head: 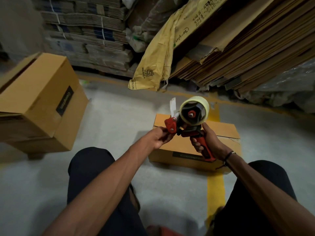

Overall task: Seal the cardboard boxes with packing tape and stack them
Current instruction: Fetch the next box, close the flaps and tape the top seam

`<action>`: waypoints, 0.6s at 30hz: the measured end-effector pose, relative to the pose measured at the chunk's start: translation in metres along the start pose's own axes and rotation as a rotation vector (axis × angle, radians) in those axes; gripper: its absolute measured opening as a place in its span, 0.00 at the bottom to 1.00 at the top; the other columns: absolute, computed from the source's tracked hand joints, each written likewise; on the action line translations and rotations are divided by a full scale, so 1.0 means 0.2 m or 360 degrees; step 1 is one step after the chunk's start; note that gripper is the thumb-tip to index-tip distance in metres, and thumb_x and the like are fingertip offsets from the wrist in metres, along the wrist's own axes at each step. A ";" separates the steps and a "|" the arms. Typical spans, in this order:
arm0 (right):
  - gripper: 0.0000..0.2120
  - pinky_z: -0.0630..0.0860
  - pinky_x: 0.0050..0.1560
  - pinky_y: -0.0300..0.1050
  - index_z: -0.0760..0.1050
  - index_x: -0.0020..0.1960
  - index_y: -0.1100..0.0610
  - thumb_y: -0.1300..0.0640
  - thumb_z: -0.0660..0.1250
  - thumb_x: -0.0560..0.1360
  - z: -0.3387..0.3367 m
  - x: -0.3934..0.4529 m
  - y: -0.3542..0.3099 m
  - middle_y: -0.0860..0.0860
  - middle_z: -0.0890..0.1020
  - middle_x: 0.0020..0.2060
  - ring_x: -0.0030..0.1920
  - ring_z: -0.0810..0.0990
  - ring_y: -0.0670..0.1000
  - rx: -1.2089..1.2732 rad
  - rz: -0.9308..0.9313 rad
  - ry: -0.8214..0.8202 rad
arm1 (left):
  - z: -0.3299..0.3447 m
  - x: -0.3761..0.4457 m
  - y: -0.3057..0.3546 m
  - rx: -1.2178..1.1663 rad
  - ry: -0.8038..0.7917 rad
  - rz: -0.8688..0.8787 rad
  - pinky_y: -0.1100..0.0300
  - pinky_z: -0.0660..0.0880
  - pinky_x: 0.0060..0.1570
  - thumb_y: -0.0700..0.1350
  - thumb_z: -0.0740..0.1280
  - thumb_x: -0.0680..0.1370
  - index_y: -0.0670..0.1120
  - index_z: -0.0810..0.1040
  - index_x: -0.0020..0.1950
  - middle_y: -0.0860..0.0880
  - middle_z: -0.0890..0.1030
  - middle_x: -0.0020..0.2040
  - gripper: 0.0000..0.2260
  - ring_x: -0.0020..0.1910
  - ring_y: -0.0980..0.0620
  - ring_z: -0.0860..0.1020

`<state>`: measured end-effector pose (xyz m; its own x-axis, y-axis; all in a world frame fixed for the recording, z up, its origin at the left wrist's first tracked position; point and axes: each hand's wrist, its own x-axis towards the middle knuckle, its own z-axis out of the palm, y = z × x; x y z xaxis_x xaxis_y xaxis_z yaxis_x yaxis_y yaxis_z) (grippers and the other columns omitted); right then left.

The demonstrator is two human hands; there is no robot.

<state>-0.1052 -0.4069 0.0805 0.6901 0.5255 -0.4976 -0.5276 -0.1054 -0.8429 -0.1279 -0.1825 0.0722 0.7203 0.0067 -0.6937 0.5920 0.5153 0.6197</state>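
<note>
- tape dispenser (190, 133): red and black, roll pale yellowish-clear
- box (194, 150) under dispenser: tan brown, black label strip
- boxes (39, 106) left of dispenser: same tan, black label, pale lettering
- floor (119, 116): light grey, yellow line (215, 189) under box
- sack (158, 53) beyond dispenser: yellow, dark print
- trousers (88, 167): dark navy/black

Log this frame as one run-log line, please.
right hand: grips tape gun handle | left hand: pinches its red front end | box: on floor below, not yet taped

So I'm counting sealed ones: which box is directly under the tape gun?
The low box between the knees; the stacked boxes sit off left.
</note>
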 end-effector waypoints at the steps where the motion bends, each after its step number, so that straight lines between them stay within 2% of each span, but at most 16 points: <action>1: 0.38 0.58 0.27 0.42 0.70 0.35 0.58 0.27 0.43 0.80 0.00 0.01 0.01 0.52 0.66 0.30 0.27 0.60 0.49 -0.0007 0.0004 0.0000 | 0.00 0.02 -0.01 0.0148 0.0092 0.0063 0.63 0.79 0.29 0.31 0.60 0.84 0.36 0.78 0.50 0.40 0.81 0.41 0.08 0.33 0.50 0.80; 2: 0.38 0.57 0.28 0.42 0.70 0.36 0.58 0.28 0.43 0.80 0.00 0.02 0.02 0.52 0.66 0.30 0.27 0.60 0.49 -0.0039 -0.0002 0.0004 | 0.00 0.04 -0.01 0.0232 0.0163 0.0130 0.61 0.79 0.28 0.29 0.61 0.83 0.36 0.80 0.51 0.39 0.82 0.42 0.09 0.33 0.49 0.81; 4: 0.39 0.58 0.28 0.42 0.70 0.37 0.58 0.28 0.41 0.80 -0.01 0.03 0.02 0.52 0.66 0.30 0.28 0.60 0.49 -0.0154 -0.0022 0.0000 | -0.02 0.10 -0.02 0.0348 0.0326 0.0260 0.54 0.82 0.30 0.29 0.64 0.81 0.36 0.82 0.55 0.35 0.83 0.50 0.08 0.40 0.41 0.84; 6: 0.40 0.59 0.29 0.42 0.71 0.39 0.59 0.26 0.40 0.79 -0.02 0.06 0.02 0.52 0.67 0.31 0.29 0.61 0.49 -0.0267 -0.0030 -0.0010 | -0.03 0.14 -0.03 0.0338 0.0487 0.0335 0.49 0.82 0.30 0.29 0.64 0.80 0.39 0.81 0.51 0.35 0.81 0.54 0.09 0.44 0.36 0.83; 8: 0.40 0.60 0.29 0.42 0.70 0.41 0.59 0.26 0.39 0.79 -0.04 0.09 0.01 0.52 0.68 0.32 0.30 0.62 0.49 -0.0367 -0.0036 -0.0010 | -0.04 0.18 -0.05 0.0294 0.0536 0.0350 0.53 0.80 0.26 0.29 0.64 0.80 0.42 0.81 0.47 0.36 0.81 0.55 0.11 0.41 0.37 0.81; 10: 0.39 0.61 0.29 0.43 0.69 0.41 0.59 0.27 0.39 0.80 -0.06 0.14 -0.01 0.52 0.68 0.31 0.29 0.63 0.49 -0.0428 -0.0057 -0.0002 | -0.04 0.21 -0.06 0.0145 0.0455 0.0283 0.56 0.79 0.25 0.29 0.64 0.81 0.39 0.82 0.52 0.34 0.82 0.57 0.09 0.39 0.39 0.81; 11: 0.39 0.61 0.29 0.43 0.69 0.41 0.59 0.27 0.39 0.80 -0.07 0.17 -0.02 0.52 0.69 0.31 0.29 0.63 0.50 -0.0455 -0.0081 0.0008 | -0.05 0.22 -0.05 0.0108 0.0422 0.0254 0.57 0.78 0.24 0.28 0.63 0.81 0.39 0.82 0.53 0.35 0.83 0.56 0.10 0.38 0.42 0.81; 13: 0.39 0.62 0.30 0.44 0.70 0.41 0.59 0.28 0.38 0.81 -0.11 0.22 -0.05 0.52 0.69 0.31 0.29 0.63 0.50 -0.0509 -0.0096 0.0008 | -0.05 0.25 -0.03 0.0112 0.0444 0.0261 0.60 0.78 0.23 0.28 0.65 0.81 0.43 0.80 0.49 0.39 0.84 0.51 0.11 0.35 0.47 0.82; 15: 0.38 0.62 0.29 0.42 0.70 0.40 0.58 0.29 0.37 0.81 -0.13 0.27 -0.08 0.51 0.70 0.30 0.28 0.64 0.50 -0.0607 -0.0106 0.0031 | -0.07 0.33 0.02 0.0262 0.0566 0.0386 0.61 0.76 0.26 0.29 0.69 0.79 0.48 0.81 0.45 0.42 0.86 0.50 0.13 0.37 0.49 0.83; 18: 0.37 0.62 0.25 0.38 0.71 0.40 0.59 0.33 0.37 0.83 -0.14 0.37 -0.15 0.51 0.70 0.29 0.26 0.64 0.47 -0.0703 -0.0132 0.0082 | -0.09 0.45 0.10 0.0510 0.0699 0.0585 0.62 0.70 0.31 0.28 0.71 0.75 0.50 0.80 0.42 0.41 0.84 0.53 0.15 0.45 0.45 0.81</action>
<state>-0.0246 -0.3879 0.0627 0.7509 0.5055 -0.4250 -0.2153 -0.4211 -0.8811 -0.0573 -0.1560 0.0165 0.7220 0.5179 -0.4589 0.4626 0.1320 0.8767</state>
